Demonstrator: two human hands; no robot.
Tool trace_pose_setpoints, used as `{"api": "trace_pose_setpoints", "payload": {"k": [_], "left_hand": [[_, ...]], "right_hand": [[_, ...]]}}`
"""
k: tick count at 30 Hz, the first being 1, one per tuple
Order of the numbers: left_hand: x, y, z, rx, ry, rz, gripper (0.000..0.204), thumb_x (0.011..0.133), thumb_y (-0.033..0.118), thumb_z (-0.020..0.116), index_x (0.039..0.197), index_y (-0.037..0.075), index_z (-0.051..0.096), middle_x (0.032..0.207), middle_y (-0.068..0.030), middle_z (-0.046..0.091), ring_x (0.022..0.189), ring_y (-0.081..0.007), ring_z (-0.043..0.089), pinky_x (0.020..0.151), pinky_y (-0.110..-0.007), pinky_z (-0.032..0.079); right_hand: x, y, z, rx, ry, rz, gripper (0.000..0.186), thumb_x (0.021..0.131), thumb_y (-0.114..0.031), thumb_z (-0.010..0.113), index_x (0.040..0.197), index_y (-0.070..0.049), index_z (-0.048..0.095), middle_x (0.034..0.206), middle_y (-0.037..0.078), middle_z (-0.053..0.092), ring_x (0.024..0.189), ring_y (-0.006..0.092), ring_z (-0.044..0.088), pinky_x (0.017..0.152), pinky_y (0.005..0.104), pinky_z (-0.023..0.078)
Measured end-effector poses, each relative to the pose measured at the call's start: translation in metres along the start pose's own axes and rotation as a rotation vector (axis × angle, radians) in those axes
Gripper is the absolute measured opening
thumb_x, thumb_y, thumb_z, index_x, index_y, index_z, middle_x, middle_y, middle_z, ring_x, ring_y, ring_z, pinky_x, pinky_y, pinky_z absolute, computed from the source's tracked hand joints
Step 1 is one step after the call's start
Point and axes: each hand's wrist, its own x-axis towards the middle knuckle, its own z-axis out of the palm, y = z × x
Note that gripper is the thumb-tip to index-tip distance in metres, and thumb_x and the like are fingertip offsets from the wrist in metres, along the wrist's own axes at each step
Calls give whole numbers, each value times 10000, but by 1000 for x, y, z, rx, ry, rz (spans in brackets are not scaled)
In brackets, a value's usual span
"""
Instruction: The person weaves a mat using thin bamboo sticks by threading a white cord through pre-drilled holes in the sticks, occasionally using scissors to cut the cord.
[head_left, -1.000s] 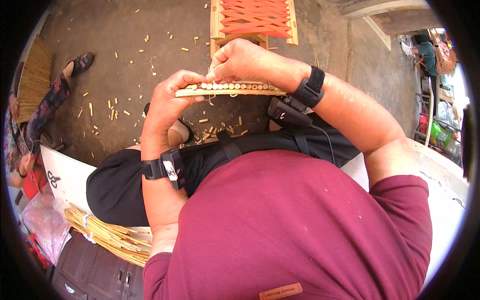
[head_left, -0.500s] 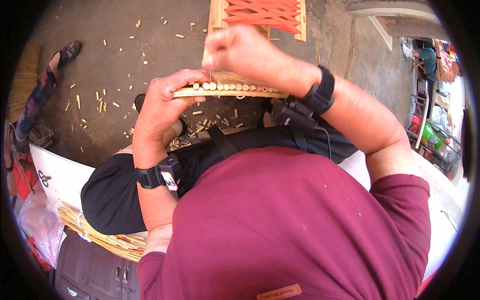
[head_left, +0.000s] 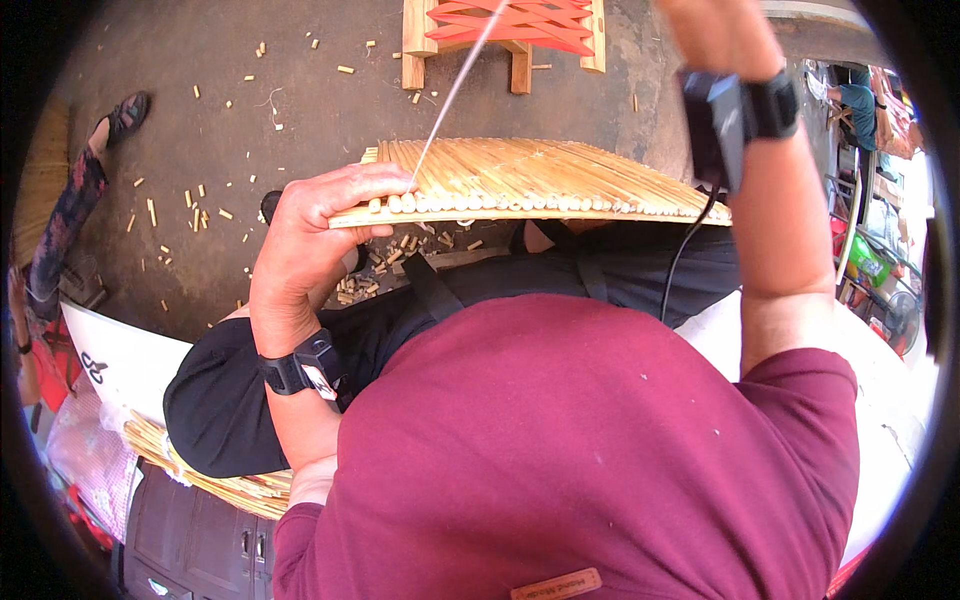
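A flat mat of straight straw-coloured stalks [head_left: 555,170] lies across the space beyond my body, its near edge showing a row of round cut ends. My left hand [head_left: 305,225] grips the mat's left end, fingers over the top and underneath. A taut pale thread [head_left: 455,85] rises from the edge beside my left fingertips to the top of the picture. My right hand [head_left: 725,30] is raised high at the upper right, blurred by motion and cut off by the frame, so its fingers and anything in them are unclear.
A wooden stool with red webbing [head_left: 510,20] stands ahead among scattered short cut pieces [head_left: 200,210]. A bundle of long stalks [head_left: 230,480] lies at my lower left by white scissors-bearing board [head_left: 135,355]. Another person's leg [head_left: 70,210] shows left; a seated person [head_left: 860,110] is far right.
My right hand has swung up and rightward from the mat, and the long thread now shows taut. The mat's upper face has come into view; my left hand sits lower and further left.
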Motion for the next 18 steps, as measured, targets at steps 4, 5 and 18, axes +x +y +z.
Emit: {"api": "trace_pose_setpoints", "payload": {"k": [4,5,18], "left_hand": [[5,10,6,-70,19,-57,430,652,-40,693,1076,29,701,1059,-124,690,1025,-209,627,927,-306,472],[6,9,5,-64,17,-48,430,649,-48,688,1074,24,700,1057,-126,689,1024,-210,626,926,-306,471],[7,5,1,-124,11,-86,432,660,-48,691,1086,19,693,1060,-120,676,994,-205,625,862,-297,485]], "right_hand": [[19,-73,-42,-274,224,-476,219,972,-151,501,765,-81,493,679,33,557,520,105,488,511,250,503],[20,-73,-48,-289,358,-380,195,969,-158,506,789,-84,515,696,33,576,505,98,484,475,240,487],[-106,104,21,-1105,-577,458,117,836,-98,660,908,-7,675,713,-8,600,701,71,538,644,249,452]]}}
